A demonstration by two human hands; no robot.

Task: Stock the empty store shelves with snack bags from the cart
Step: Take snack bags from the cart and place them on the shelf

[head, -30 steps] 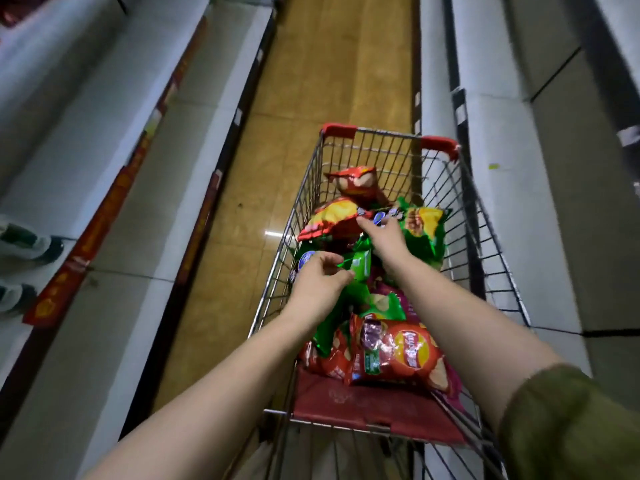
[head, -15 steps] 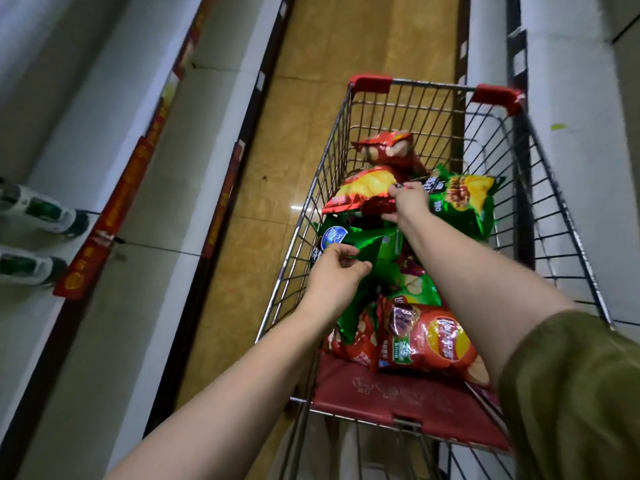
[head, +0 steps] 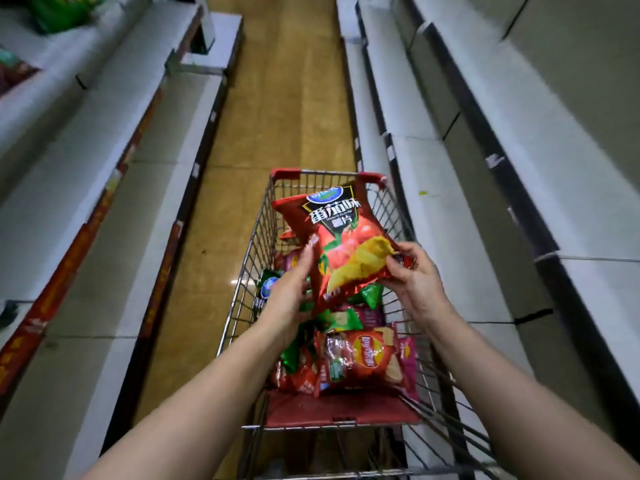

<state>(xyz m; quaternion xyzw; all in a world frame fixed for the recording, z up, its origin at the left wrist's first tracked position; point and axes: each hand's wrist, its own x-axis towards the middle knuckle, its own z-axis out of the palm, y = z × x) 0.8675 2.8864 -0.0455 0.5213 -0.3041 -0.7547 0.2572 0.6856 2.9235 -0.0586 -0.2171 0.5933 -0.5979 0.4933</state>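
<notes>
A large red tomato-flavour chip bag [head: 346, 244] is held up above the wire cart [head: 249, 258]. My right hand [head: 415, 282] grips its lower right corner. My left hand [head: 291, 292] presses flat against its left side, fingers extended. Below in the cart lie several more snack bags: a red Lay's bag [head: 363, 358], green bags [head: 370, 294] and a green bag with a blue logo [head: 268, 289]. Grey bare shelves run along the left [head: 86, 188] and the right [head: 460, 188] of the aisle.
The cart has red corner caps and a red child-seat flap [head: 339, 408] near me. The yellow-brown floor aisle [head: 287, 109] stretches ahead. Red price strips [head: 93, 216] edge the left shelves. A few goods, one green pack [head: 59, 12], sit at the upper left.
Both hands were down among the bags in the cart; now they have lifted the red tomato chip bag clear above it. The view has tilted up along the aisle.
</notes>
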